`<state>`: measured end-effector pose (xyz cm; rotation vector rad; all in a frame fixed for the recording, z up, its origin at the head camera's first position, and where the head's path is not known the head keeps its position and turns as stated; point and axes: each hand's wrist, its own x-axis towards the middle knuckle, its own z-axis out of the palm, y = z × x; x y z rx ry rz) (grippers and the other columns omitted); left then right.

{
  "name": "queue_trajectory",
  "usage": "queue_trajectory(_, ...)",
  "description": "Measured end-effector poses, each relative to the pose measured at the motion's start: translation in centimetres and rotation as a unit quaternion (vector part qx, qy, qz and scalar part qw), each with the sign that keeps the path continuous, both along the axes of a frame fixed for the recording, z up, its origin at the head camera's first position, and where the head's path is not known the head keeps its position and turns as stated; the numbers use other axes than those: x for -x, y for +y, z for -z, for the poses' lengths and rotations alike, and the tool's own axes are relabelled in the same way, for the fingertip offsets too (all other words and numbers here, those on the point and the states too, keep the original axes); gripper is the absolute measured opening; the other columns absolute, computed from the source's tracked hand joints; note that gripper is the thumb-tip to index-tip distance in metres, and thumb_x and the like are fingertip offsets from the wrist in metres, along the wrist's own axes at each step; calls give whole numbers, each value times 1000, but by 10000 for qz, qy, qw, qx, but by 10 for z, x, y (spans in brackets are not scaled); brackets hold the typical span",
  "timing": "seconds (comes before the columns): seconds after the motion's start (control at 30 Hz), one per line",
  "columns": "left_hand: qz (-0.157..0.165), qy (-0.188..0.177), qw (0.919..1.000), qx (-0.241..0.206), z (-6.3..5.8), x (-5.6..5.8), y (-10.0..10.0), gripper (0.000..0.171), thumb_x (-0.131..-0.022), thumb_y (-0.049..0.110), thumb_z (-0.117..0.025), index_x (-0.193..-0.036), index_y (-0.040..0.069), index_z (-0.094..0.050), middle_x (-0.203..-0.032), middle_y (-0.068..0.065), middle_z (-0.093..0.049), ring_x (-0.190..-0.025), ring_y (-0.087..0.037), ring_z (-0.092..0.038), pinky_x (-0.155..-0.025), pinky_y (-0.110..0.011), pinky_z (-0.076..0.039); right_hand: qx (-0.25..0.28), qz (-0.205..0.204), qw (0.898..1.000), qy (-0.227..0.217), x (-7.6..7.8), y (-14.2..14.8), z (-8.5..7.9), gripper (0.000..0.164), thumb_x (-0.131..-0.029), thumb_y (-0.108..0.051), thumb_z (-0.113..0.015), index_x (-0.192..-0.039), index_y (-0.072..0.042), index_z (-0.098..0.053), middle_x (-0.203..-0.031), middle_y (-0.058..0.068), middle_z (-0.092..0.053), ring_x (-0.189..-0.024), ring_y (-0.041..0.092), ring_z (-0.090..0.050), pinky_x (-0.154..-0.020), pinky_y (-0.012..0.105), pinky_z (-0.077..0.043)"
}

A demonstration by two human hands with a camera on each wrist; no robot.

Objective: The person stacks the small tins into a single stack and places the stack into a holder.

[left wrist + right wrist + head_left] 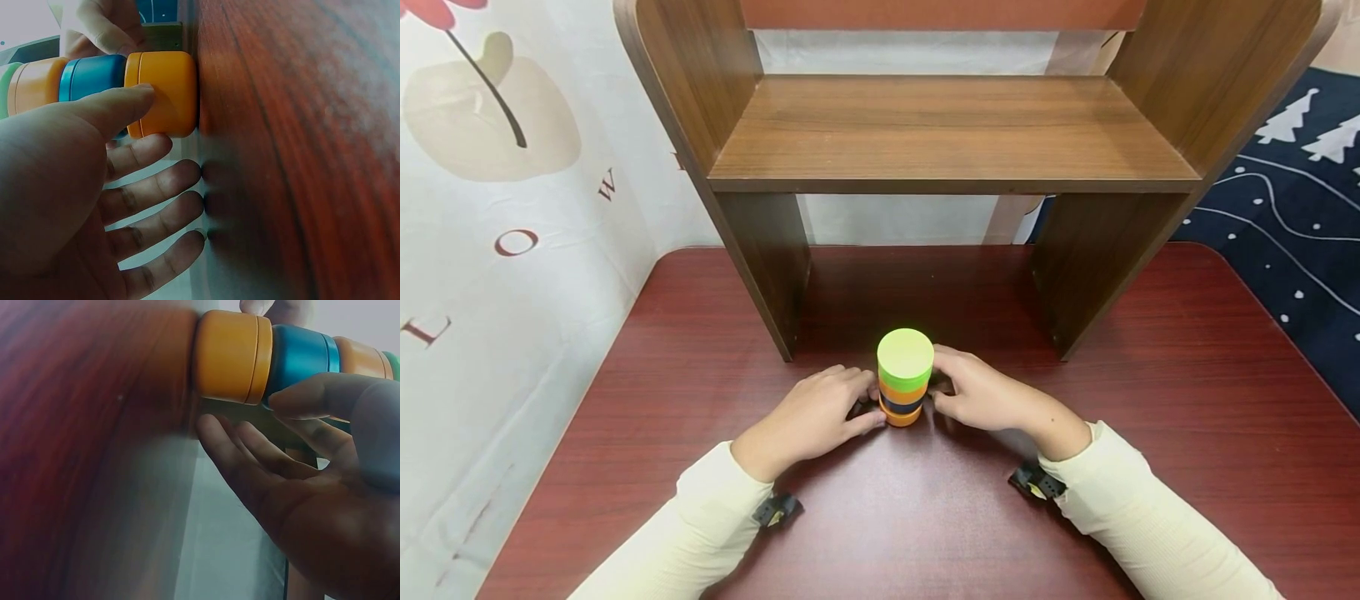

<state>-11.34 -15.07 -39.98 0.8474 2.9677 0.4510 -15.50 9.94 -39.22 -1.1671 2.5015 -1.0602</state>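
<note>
Several small round tubs stand in an upright stack on the table. At the bottom is an orange tub [172, 94], above it a dark blue tub [300, 355], then a second orange tub [904, 394] and a green tub [906, 357] on top. My left hand [820, 417] holds the bottom tub between thumb and index finger, its other fingers spread with their tips at the tabletop. From the opposite side my right hand [985, 396] pinches the blue tub; its index fingertip is partly hidden behind the stack. Both thumbs are on the near side.
A brown wooden shelf unit [955, 133] stands on the red-brown table [880, 517] behind the stack, its two side panels reaching down to the tabletop. A printed white cloth [550, 333] hangs at the left and a dark blue one [1285, 242] at the right.
</note>
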Motion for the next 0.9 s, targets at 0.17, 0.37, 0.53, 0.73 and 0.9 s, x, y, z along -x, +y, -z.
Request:
queue_trajectory(0.17, 2, -8, 10000, 1, 0, 0, 0, 29, -89, 46, -73, -100, 22, -62, -89, 9, -61, -83, -11, -54, -74, -34, -48, -15, -22, 10000, -54, -2, -1, -1, 46, -78, 7, -60, -123, -6, -60, -114, 7, -61, -100, 21, -54, -89, 42, -48)
queue_trajectory(0.37, 0, 3, 10000, -9, 1, 0, 0, 28, -89, 46, -73, -100, 22, -62, -88, 9, -60, -83, -10, -54, -73, -33, -48, -71, -29, 9998, -190, -2, -1, 1, 46, -78, 7, -60, -122, -5, -59, -113, 7, -61, -100, 25, -55, -88, 41, -47)
queue_trajectory(0.53, 0, 9, 10000, -3, 1, 0, 0, 28, -89, 46, -72, -100, 22, -62, -88, 9, -60, -83, -10, -54, -74, -33, -49, -99, -34, 9997, -199, -1, -1, 3, 45, -78, 7, -60, -121, -5, -59, -112, 7, -61, -99, 24, -55, -89, 41, -48)
queue_trajectory(0.73, -6, 36, 10000, 25, 1, 0, 0, 28, -89, 46, -72, -99, 22, -61, -88, 9, -60, -83, -10, -54, -73, -33, -48, -207, -26, 9986, -489, -1, -2, 2, 42, -79, 1, -65, -120, -9, -59, -110, 4, -61, -98, 18, -59, -90, 38, -50)
queue_trajectory(0.9, -11, 33, 10000, 7, 2, 0, 0, 28, -89, 47, -72, -99, 22, -62, -88, 10, -60, -82, -10, -54, -73, -33, -48, -251, -12, 9986, -458, -2, -2, 2, 39, -82, -7, -71, -119, -9, -60, -110, 2, -65, -101, 13, -61, -95, 38, -51)
